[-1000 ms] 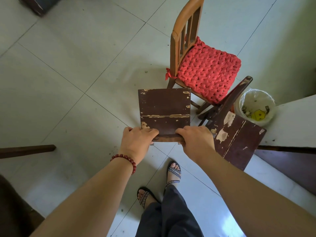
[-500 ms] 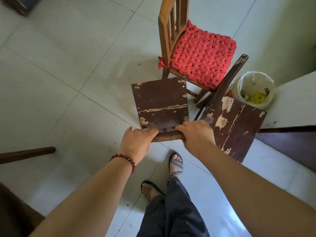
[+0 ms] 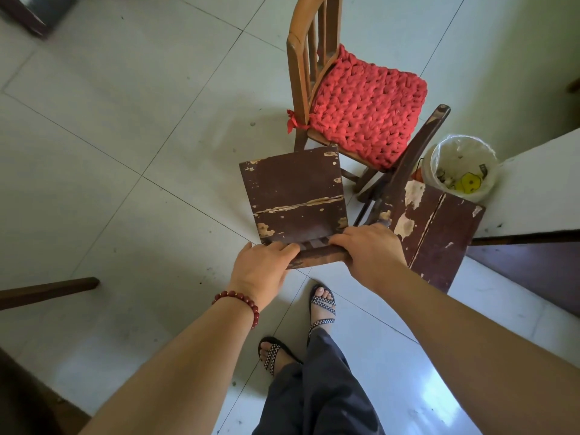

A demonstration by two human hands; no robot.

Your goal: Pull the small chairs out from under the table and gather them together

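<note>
The left hand [image 3: 263, 268] is gripping the top rail [image 3: 317, 257] of the near chair [image 3: 295, 196], with its fingers curling over the rail's left end. The right hand [image 3: 372, 251] is holding the same rail at its right end, fingers wrapping over it. This dark chair with chipped paint is standing out on the tiled floor [image 3: 125, 120], directly ahead of the person, its seat pointing away. Whether its legs are touching the floor cannot be told.

The right chair [image 3: 439, 227], dark and chipped as well, is sitting just beside the near chair, and its seat is reaching to the edge of the white surface [image 3: 539, 189]. The tan chair [image 3: 298, 73], carrying a red knitted cushion [image 3: 367, 111], is standing just behind both of them.

A lined bin [image 3: 455, 155] is standing between the surface and the right chair's back. A red bead bracelet [image 3: 240, 301] is circling the left wrist. The person's feet, in checked sandals [image 3: 323, 306], are standing near the chair being held.
</note>
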